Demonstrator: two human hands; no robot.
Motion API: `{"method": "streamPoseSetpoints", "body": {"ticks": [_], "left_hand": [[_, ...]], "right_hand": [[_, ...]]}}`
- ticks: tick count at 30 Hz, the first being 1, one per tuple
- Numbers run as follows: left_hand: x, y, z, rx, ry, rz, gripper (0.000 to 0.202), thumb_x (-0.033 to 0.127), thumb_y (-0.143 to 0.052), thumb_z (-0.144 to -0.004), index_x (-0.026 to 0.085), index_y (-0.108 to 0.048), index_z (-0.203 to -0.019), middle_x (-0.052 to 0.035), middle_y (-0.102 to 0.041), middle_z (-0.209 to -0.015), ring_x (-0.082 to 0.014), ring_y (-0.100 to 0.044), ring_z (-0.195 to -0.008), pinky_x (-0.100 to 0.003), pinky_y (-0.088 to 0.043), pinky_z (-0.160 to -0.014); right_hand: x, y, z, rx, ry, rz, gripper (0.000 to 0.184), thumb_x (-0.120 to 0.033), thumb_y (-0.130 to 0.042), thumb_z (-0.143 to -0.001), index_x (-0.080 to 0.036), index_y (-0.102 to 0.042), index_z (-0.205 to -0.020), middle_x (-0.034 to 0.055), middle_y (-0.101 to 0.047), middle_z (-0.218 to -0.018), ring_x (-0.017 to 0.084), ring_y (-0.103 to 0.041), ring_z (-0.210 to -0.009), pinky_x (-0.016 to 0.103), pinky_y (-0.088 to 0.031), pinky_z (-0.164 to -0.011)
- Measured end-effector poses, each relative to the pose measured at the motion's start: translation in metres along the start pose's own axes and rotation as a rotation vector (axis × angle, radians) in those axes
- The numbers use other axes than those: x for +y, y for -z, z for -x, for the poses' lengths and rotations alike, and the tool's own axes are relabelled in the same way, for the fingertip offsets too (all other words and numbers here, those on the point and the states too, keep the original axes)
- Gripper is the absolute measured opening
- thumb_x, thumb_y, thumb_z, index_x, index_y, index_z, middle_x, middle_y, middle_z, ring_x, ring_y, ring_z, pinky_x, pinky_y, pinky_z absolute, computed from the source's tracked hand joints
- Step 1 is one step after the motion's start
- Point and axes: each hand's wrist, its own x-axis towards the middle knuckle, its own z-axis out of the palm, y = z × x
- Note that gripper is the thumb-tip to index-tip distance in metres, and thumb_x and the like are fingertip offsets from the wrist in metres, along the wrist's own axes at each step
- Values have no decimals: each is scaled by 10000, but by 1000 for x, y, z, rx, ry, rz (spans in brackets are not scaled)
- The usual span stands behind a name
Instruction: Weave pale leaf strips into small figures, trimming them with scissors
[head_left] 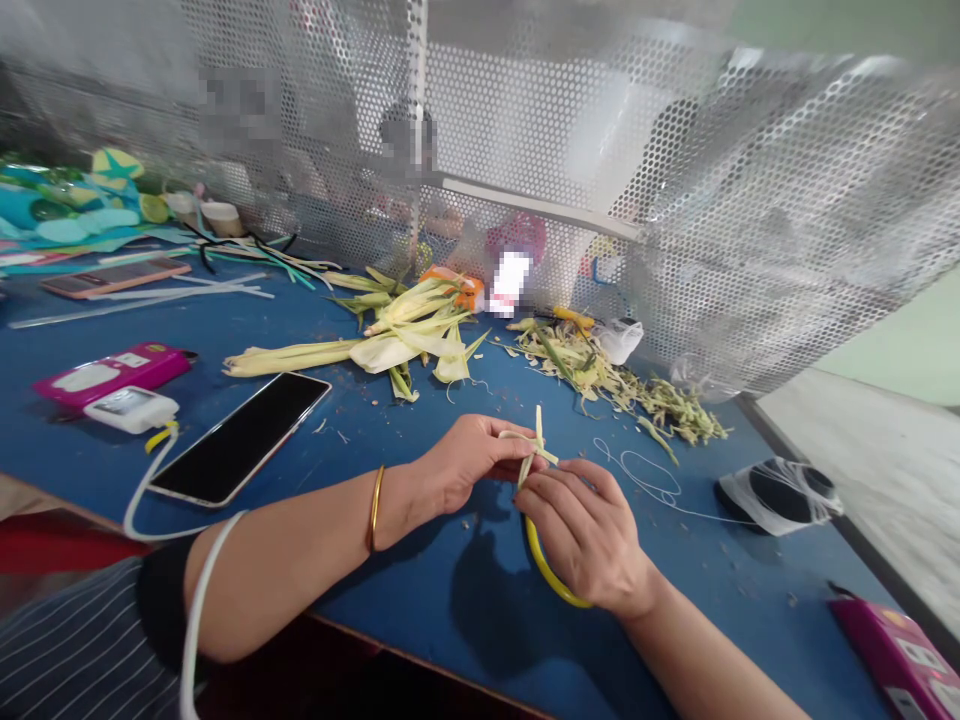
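My left hand pinches a thin pale green leaf strip folded into a small loop above the blue table. My right hand is closed on the same strip from the right and also grips a yellow-handled tool whose curved handle hangs below the palm. A gold bangle sits on my left wrist. Both hands meet near the table's middle front.
A pile of pale leaves lies behind the hands, leaf scraps to the right. A black phone, white power bank and pink case lie left. A thread spool sits right. Perforated metal screen stands behind.
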Motion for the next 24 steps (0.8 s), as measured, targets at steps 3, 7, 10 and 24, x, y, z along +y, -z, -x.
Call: {"method": "streamPoseSetpoints", "body": {"ticks": [3,7,10,24], "left_hand": [[3,-1,1,21,-36,-14,125,136,-734,-733,98,-719,-851,-67,-723,-684,-141,-657,-632,-276,-517,-685],[10,-2,2,49,-80,-74,109,142,-721,-746,95,-716,-845,-58,-704,-671,-155,-667,-646,-288,-522,-680],[11,-1,1,8,-85,-148,116,175,-710,-759,101,-720,-849,-58,-697,-684,-152,-659,-651,-280,-510,-664],[0,-5,5,-77,-73,-204,228,303,-799,-636,141,-638,-628,17,-564,-533,-90,-496,-507,-223,-350,-501]], "right_hand": [[2,0,3,60,-106,-97,178,-81,-516,-918,-159,-635,-1024,77,-735,-921,189,-675,-860,365,-443,-900],[10,-1,6,136,-700,-215,110,-263,-608,-909,-185,-635,-980,74,-703,-909,213,-638,-864,333,-456,-785],[15,-4,4,-50,-1085,-634,246,-411,-579,-912,-195,-640,-811,27,-661,-745,174,-592,-697,277,-440,-646],[3,-11,-1,-86,-1186,-870,315,-440,-577,-862,-198,-561,-661,-18,-522,-599,126,-422,-582,241,-330,-536]]}}
